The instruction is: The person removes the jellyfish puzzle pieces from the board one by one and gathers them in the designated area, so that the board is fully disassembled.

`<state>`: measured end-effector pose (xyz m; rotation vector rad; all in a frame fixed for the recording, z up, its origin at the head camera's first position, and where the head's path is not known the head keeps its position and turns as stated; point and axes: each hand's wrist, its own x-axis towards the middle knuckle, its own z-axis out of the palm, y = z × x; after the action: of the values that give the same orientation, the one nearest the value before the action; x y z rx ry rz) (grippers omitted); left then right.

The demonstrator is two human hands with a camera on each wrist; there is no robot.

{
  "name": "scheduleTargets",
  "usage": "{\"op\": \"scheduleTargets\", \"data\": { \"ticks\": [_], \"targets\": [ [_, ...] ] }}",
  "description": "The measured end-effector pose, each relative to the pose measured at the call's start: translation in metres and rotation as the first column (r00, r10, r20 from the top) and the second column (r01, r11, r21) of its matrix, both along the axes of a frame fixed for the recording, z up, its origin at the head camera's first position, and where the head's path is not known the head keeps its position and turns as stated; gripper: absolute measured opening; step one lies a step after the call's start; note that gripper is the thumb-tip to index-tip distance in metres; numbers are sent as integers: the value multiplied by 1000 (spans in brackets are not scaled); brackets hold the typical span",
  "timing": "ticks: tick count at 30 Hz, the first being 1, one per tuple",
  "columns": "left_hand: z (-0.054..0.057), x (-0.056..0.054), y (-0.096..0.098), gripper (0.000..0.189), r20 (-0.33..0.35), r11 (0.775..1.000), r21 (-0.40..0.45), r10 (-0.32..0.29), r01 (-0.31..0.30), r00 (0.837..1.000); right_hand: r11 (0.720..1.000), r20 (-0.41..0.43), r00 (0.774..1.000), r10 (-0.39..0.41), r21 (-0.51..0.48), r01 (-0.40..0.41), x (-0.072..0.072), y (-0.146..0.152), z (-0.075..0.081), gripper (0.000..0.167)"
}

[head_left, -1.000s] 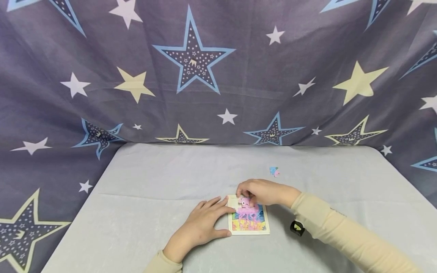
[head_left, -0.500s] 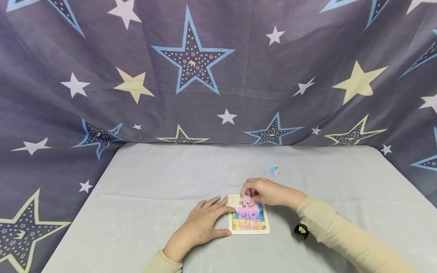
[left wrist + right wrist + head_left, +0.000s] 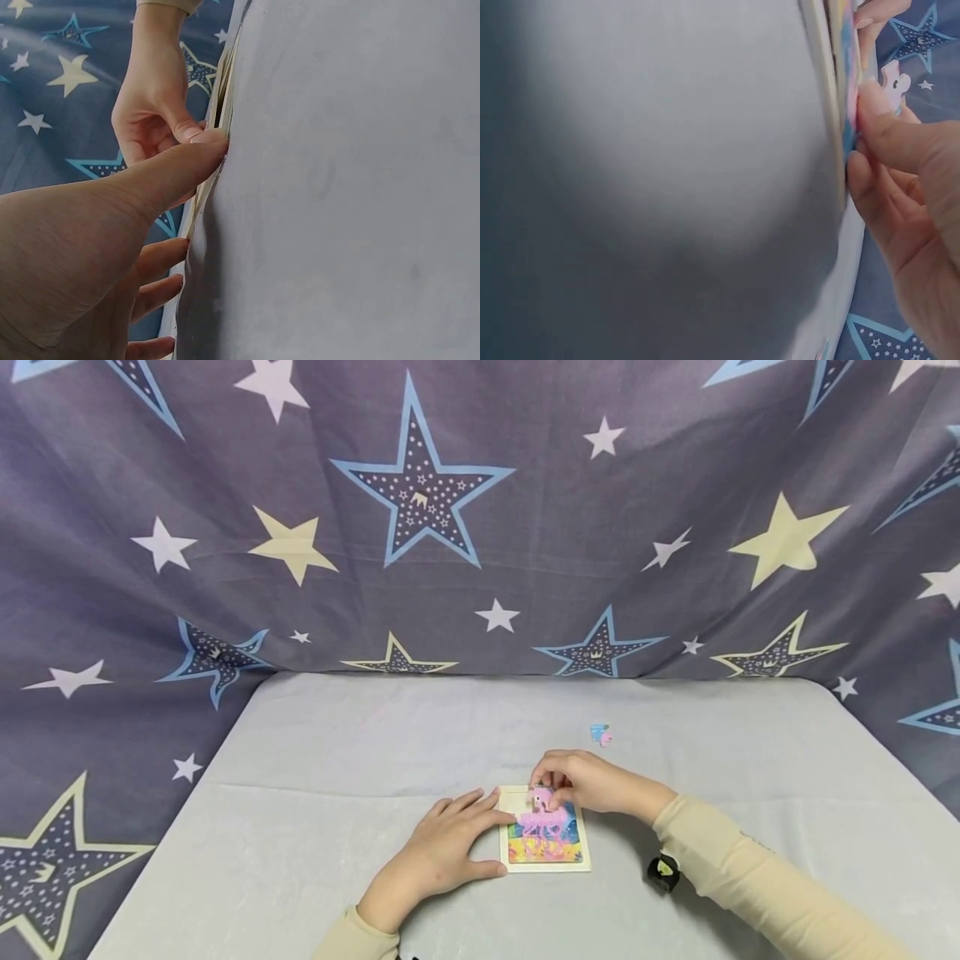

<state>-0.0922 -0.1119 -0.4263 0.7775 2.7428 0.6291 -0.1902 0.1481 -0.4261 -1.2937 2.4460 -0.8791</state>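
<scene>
A small jigsaw puzzle in a cream frame lies on the table, showing a pink animal over blue and yellow. My left hand spreads flat along its left side, fingertips and thumb at the frame's edge; the left wrist view shows that thumb on the edge. Over the upper part of the picture, my right hand pinches a pink puzzle piece with an eye printed on it. In the right wrist view this piece stands tilted above the board, its lower part hidden behind the thumb.
A loose blue and pink puzzle piece lies on the grey cloth beyond the right hand. A black wrist device hangs by the right sleeve. A star-patterned curtain rises behind the table's far edge.
My right hand has shifted slightly right with the pink puzzle piece, then stayed nearly still above the board. The left hand keeps its place at the frame.
</scene>
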Motion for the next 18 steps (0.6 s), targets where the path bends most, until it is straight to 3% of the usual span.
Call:
{"op": "scheduleTargets", "data": {
  "ticks": [12, 18],
  "targets": [
    [1, 1, 2, 50, -21, 998, -32, -48, 47, 999, 1000, -31, 999, -17, 21, 18, 8, 2, 1, 24],
    [2, 2, 2, 47, -38, 998, -39, -59, 58, 998, 999, 30, 1000, -5, -46, 6, 5, 0, -2, 20]
  ]
}}
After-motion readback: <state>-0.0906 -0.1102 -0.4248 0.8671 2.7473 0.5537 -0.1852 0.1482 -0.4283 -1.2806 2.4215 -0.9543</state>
